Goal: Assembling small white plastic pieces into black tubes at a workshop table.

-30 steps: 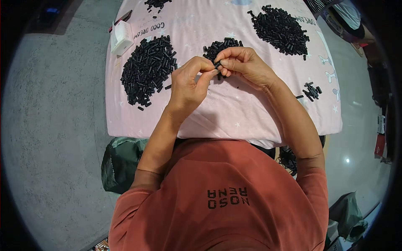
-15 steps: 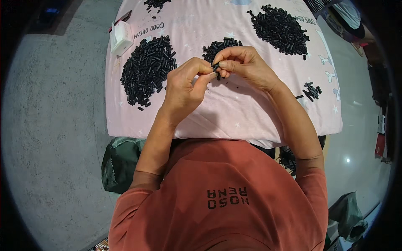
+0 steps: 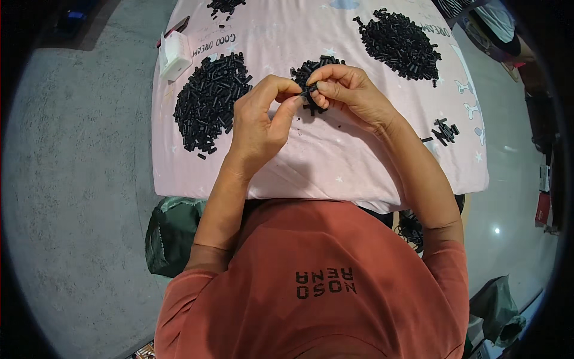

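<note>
Hardly anything has moved since a second ago: both hands stay together over the middle of the table, left thumb maybe a touch nearer the right fingertips. Head view, the only one I've got: left hand (image 3: 260,122) has thumb and forefinger pinched toward the right hand (image 3: 347,93), which is clamped on a small black plastic piece (image 3: 311,91), fingertips of both hands touching around it. Piece sits just above the small central pile (image 3: 314,69), over the pink cloth (image 3: 323,161). Whether the left hand grips a second piece I can't tell, it's hidden by the thumb. Bigger black pile (image 3: 209,102) to the left, another pile (image 3: 400,42) far right, white box (image 3: 174,55) at the left corner, a few stray pieces (image 3: 445,128) near the right edge. My read on handling: piece looks light, rigid, smooth, easy to fumble; take it by the ends with fingertip pads, not across the middle. Green bag (image 3: 170,233) on the floor below the table.
</note>
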Available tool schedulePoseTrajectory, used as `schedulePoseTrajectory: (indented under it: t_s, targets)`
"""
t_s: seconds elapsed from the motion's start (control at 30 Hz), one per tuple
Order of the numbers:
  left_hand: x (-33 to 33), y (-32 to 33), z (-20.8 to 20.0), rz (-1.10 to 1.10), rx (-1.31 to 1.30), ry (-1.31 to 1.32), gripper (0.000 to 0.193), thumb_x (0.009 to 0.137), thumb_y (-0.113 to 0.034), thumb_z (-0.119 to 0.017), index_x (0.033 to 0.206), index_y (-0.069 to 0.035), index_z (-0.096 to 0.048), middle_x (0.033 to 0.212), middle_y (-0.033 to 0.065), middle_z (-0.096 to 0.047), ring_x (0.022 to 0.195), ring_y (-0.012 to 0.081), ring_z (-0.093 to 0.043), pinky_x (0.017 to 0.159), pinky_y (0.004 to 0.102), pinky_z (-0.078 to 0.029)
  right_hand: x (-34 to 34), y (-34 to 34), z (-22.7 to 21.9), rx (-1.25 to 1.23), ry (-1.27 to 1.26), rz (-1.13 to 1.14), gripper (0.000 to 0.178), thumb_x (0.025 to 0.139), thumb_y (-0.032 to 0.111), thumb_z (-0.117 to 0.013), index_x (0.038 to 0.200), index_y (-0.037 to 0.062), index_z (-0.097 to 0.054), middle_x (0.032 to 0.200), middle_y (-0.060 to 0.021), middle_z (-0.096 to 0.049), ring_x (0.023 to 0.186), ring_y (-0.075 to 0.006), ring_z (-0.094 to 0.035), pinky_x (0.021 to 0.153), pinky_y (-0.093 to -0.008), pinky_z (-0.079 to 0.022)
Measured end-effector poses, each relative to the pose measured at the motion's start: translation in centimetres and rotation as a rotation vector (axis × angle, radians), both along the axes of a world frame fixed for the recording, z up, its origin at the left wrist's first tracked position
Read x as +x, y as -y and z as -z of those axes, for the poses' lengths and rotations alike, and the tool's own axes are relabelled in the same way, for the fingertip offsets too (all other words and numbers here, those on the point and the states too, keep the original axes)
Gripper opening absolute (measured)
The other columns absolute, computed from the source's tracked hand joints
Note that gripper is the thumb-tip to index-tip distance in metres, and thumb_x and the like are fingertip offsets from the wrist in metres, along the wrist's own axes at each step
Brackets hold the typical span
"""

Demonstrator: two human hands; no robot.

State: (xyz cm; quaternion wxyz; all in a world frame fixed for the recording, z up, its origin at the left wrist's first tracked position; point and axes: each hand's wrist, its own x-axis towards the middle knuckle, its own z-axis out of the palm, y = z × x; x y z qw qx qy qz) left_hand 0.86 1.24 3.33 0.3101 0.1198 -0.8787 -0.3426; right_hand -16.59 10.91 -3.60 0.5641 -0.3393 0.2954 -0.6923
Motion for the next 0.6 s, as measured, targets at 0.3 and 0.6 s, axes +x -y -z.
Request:
schedulePoseTrajectory:
  t_s: [0.3,0.6]
  targets:
    - [-0.34,-0.18,-0.69,0.039,-0.104,0.051,0.007,0.082,0.002,-0.066,0.088,0.0,-0.062,0.08,0.0099,-0.065,0.071,0.0213,-0.065,0.064,0.0302,-0.051,0.18,0.07,-0.1,0.011,-0.149,0.048,0.015,0.095,0.009,-0.062,0.106,0.0013,-0.067,0.084,-0.0013,-0.067,0.074,-0.0063,-0.062,0.071,-0.0205,-0.052]
    - [-0.41,-0.39,-0.68,0.069,-0.133,0.036,0.009,0.079,0.006,-0.064,0.085,0.0,-0.062,0.079,0.0103,-0.065,0.069,0.0234,-0.064,0.062,0.031,-0.051,0.33,-0.01,-0.27,0.046,-0.247,0.087,0.015,0.095,0.009,-0.063,0.105,0.0007,-0.068,0.084,-0.0017,-0.067,0.074,-0.0062,-0.063,0.07,-0.0206,-0.053]
